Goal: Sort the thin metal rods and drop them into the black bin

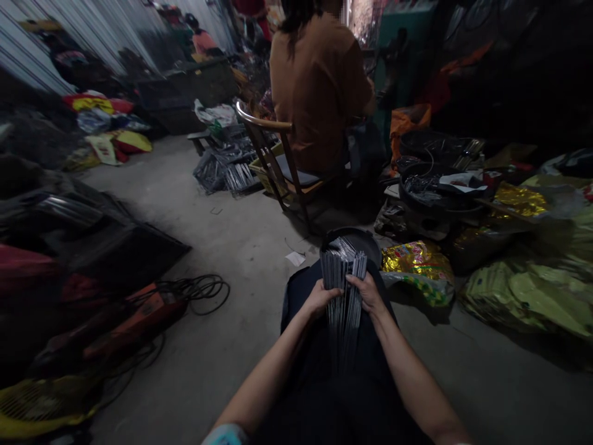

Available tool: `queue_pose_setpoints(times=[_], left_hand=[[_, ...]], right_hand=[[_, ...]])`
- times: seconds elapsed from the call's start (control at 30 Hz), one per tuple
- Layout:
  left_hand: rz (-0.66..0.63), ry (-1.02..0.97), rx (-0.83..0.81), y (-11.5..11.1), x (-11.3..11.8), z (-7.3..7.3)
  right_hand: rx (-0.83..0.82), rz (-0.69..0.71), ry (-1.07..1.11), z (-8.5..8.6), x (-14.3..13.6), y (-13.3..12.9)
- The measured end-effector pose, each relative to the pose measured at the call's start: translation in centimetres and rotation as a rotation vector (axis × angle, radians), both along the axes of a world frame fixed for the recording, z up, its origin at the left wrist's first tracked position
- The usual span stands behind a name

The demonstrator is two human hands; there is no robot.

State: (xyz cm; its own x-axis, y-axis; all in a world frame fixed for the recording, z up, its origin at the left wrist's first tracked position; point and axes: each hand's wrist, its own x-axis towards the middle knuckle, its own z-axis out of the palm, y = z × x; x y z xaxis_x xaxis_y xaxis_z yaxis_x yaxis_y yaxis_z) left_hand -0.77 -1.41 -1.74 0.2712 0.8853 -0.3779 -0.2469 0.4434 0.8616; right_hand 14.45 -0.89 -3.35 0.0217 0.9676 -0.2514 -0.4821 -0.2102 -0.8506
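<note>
A thick bundle of thin grey metal strips (336,309) stands over my lap, its upper ends fanned slightly apart. My left hand (323,298) is wrapped round the left part of the bundle, thumb across the front. On the right side, my right hand (365,290) grips a narrower group of the strips, thumb also in front. The two thumbs are close together at the middle. Just beyond the strips' upper ends is a dark round basin (356,240) on the floor, partly hidden by them.
A person in a brown shirt (315,93) sits ahead on a wooden chair (264,123). Gold and green bags (417,266) lie to the right. An orange machine (134,315) with a coiled black cable (208,293) is at the left. Dark tubs (430,191) stand at the right.
</note>
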Motion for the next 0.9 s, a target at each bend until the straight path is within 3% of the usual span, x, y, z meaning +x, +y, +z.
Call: queue_pose_setpoints(times=[0.27,0.53,0.9], left_hand=[[0.000,-0.001,0.018,-0.1,0.0,0.2],[0.008,0.005,0.018,0.0,0.0,-0.7],[-0.005,0.042,0.045,0.1,0.5,-0.1]], right_hand=[[0.004,0.008,-0.023,-0.6,0.0,0.2],[-0.012,-0.010,-0.040,-0.5,-0.1,0.1],[0.033,0.042,-0.027,0.3,-0.3,0.0]])
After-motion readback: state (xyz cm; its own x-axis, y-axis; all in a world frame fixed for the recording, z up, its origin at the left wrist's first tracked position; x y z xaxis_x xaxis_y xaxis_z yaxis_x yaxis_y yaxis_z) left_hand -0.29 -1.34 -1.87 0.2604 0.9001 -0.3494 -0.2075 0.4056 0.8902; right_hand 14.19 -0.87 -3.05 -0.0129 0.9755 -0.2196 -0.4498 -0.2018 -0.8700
